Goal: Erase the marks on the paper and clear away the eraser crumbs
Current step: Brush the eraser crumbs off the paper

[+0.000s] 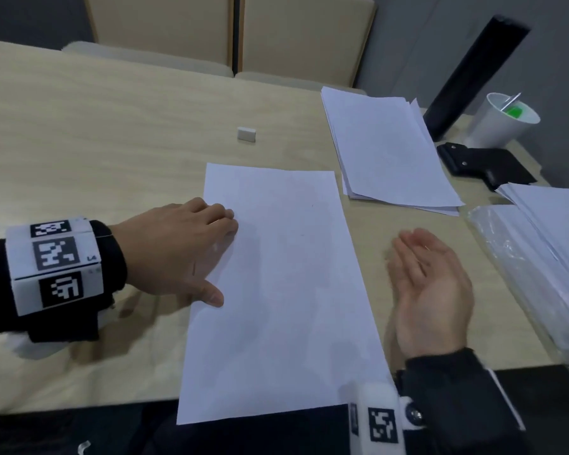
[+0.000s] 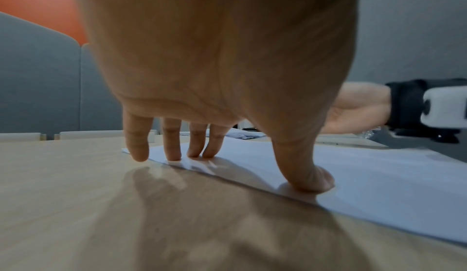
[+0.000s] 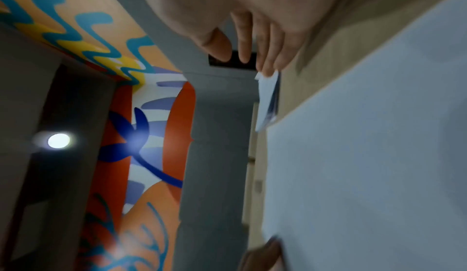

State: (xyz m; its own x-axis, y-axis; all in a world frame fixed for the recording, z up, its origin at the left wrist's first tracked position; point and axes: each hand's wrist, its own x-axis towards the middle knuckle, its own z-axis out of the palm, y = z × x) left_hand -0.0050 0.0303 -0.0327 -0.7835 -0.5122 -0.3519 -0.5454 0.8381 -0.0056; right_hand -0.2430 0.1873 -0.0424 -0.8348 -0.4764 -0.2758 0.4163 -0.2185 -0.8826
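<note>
Left hand pins the sheet, right hand stands free beside it.

The paper [image 1: 276, 290] lies flat on the table [image 1: 96, 126], long axis running away from the person, near end overhanging the table edge. The left hand [image 1: 181, 247] presses straightened fingertips [image 2: 171, 153] and thumb on its left edge. The right hand [image 1: 431, 290], fingers relaxed and holding nothing, stands edge-on just right of the sheet. The eraser [image 1: 246, 134] sits well beyond the left hand.

You have a white paper [image 1: 276, 274] on a pale wood-grain table [image 1: 96, 126], with a white eraser [image 1: 246, 134] beyond the paper. Right of the paper sit a white cup [image 1: 493, 126] holding something green, and a black tube [image 1: 467, 80]. Your wristbands [image 1: 56, 264] are white with black square codes.
</note>
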